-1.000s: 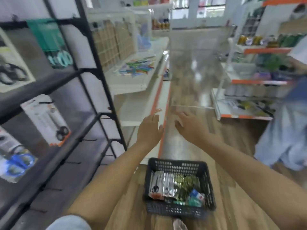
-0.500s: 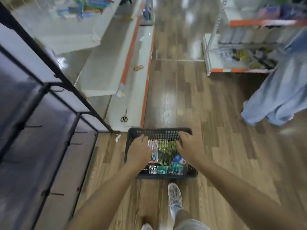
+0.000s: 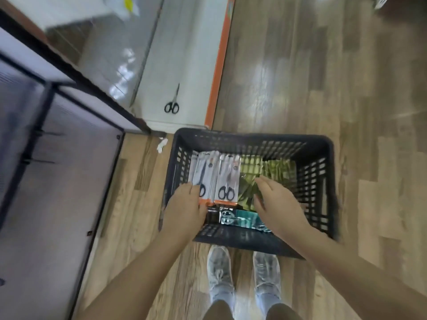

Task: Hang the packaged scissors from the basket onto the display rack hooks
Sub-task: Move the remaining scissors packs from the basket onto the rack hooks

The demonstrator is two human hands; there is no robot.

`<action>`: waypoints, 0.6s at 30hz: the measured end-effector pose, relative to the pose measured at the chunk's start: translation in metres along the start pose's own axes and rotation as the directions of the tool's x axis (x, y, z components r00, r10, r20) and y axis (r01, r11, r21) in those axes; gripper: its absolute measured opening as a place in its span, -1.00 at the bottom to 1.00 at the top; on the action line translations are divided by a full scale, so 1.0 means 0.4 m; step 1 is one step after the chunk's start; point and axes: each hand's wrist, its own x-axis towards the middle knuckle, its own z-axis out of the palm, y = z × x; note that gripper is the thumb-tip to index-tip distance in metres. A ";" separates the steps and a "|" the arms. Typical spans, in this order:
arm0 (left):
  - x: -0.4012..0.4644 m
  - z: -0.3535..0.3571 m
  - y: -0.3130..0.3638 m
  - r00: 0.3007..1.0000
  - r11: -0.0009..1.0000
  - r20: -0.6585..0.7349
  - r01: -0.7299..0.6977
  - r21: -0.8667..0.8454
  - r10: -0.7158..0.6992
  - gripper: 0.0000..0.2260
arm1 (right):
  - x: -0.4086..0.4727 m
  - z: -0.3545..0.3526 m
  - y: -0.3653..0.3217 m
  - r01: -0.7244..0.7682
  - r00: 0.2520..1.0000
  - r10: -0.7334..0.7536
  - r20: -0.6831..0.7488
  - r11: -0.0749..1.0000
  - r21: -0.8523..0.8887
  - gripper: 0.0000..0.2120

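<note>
A black plastic basket (image 3: 254, 137) stands on the wood floor in front of my feet. Inside lie white-and-orange packaged scissors (image 3: 227, 179) side by side, green packs (image 3: 276, 169) to their right and a teal pack (image 3: 245, 219) nearer me. My left hand (image 3: 184, 209) is at the lower end of the leftmost scissors pack (image 3: 203, 168), thumb on top and fingers curled at its orange edge. My right hand (image 3: 279, 204) hovers over the green packs with fingers spread, holding nothing. The black display rack (image 3: 46, 93) with bare hooks (image 3: 49, 134) rises at the left.
A loose pair of black-handled scissors (image 3: 172, 105) lies on a white shelf base with an orange edge (image 3: 219, 65) beyond the basket. A crumpled white scrap (image 3: 161, 145) sits by the basket's left corner. My two grey shoes (image 3: 219, 271) stand just behind the basket.
My view has dropped from the aisle to the basket. Both hands went down into it; the left one has reached the leftmost scissors pack, the right one the green packs.
</note>
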 end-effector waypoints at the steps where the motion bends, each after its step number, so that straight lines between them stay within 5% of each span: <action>1: 0.040 0.060 -0.024 1.000 1.000 -0.003 0.000 0.005 0.000 -0.76 | 0.037 0.062 0.016 0.001 1.000 -0.001 -0.006 1.000 0.011 -0.58; 9: 0.317 0.471 -0.192 0.998 0.996 0.048 0.047 0.080 -0.051 -0.71 | 0.292 0.506 0.150 0.005 0.998 -0.005 0.061 1.000 0.006 -0.53; 13: 0.440 0.562 -0.248 0.997 0.988 0.005 0.079 0.131 -0.080 -0.56 | 0.404 0.593 0.199 0.039 0.999 -0.040 -0.021 0.998 -0.044 -0.44; 18: 0.496 0.627 -0.271 0.985 0.985 -0.004 0.170 0.038 -0.170 -0.36 | 0.498 0.635 0.216 -0.084 0.996 0.087 -0.034 0.994 0.073 -0.18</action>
